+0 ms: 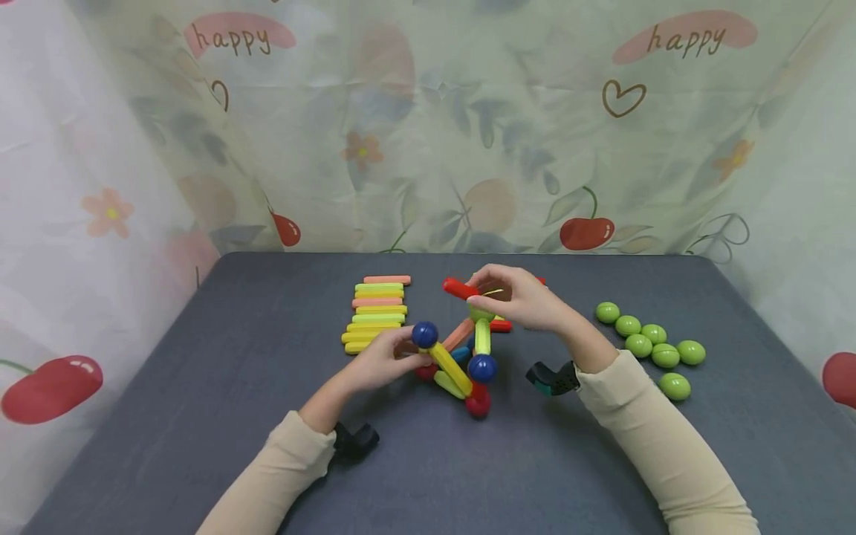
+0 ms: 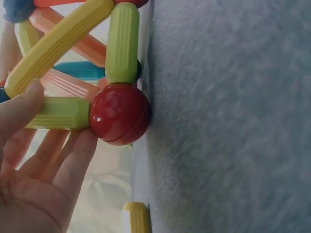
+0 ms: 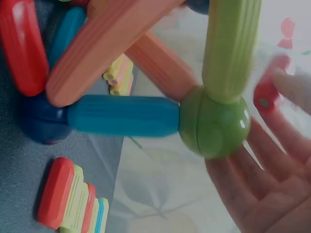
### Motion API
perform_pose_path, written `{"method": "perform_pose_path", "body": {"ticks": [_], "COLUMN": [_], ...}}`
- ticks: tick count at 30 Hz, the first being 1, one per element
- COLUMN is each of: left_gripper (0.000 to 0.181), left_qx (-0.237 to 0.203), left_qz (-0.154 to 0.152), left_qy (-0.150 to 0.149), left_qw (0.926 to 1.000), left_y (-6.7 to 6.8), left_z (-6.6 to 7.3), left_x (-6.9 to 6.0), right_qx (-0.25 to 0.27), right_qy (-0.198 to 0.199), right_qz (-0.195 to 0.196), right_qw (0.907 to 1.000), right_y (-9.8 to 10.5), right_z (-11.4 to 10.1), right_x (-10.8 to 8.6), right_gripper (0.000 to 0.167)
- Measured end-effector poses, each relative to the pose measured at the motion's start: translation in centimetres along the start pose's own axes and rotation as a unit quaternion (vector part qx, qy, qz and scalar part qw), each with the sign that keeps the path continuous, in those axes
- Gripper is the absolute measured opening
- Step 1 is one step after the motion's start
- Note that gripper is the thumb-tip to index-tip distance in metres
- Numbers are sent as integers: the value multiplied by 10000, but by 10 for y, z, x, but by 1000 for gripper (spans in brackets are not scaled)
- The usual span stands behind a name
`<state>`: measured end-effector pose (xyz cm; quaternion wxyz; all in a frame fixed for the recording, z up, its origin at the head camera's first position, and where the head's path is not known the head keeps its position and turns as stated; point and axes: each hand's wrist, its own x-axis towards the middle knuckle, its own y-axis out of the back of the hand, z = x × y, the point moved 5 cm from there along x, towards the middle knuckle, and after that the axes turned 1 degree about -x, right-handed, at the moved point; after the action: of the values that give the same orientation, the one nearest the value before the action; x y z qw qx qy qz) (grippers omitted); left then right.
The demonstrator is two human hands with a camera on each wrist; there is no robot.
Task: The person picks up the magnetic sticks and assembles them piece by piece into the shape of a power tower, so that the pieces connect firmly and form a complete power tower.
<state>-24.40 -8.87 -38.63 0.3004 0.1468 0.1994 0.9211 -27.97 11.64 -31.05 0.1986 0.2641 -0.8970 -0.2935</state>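
A frame of coloured magnetic rods and balls stands on the table, with a yellow rod [image 1: 450, 369] between a blue ball [image 1: 425, 334] and a red ball [image 1: 478, 401]. My left hand [image 1: 381, 362] holds its left side, thumb and fingers about a light green rod [image 2: 65, 112] that meets a red ball [image 2: 120, 114]. At the top, my right hand [image 1: 518, 296] pinches a red rod [image 3: 273, 83] between thumb and index finger. Its other fingers lie by the green ball [image 3: 214, 121], which joins a blue rod [image 3: 124, 115] and a light green rod [image 3: 232, 48].
Left of the frame lies a row of yellow, green and pink rods [image 1: 377, 310]. Several loose green balls [image 1: 638, 346] rest at the right. More rods [image 3: 73, 194] lie behind the right hand. A printed curtain [image 1: 428, 148] hangs past the table's far edge.
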Motion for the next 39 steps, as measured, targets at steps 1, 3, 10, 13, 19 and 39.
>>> {"method": "perform_pose_path", "body": {"ticks": [1,3,10,13,19,39], "left_gripper": [30,31,35,36,35,26], "left_qx": [-28,-65,-78,-37,28,153], "left_qz": [-24,-31,129,255,342,-235], "left_qy": [-14,-14,27,41,215,221], "left_qw": [10000,10000,9999,9997,9992,9994], "left_y": [-1,-2,-4,-3,-2,16], "left_z": [0,1,0,1,0,1], "left_x": [0,0,1,1,2,-5], "right_qx": [-53,-161,-12,27,-88,-34], "right_qy": [63,111,-51,-82,-91,-1005], "right_qz": [-106,-274,-614,-787,-1060,-329], "right_qw": [9999,9994,9981,9969,9943,9944], "right_y": [-2,-5,-6,-7,-8,5], "right_z": [-1,-2,4,5,2,38], "right_x": [1,1,-1,-1,-2,-7], "right_gripper": [19,18,20,23,24,33]}}
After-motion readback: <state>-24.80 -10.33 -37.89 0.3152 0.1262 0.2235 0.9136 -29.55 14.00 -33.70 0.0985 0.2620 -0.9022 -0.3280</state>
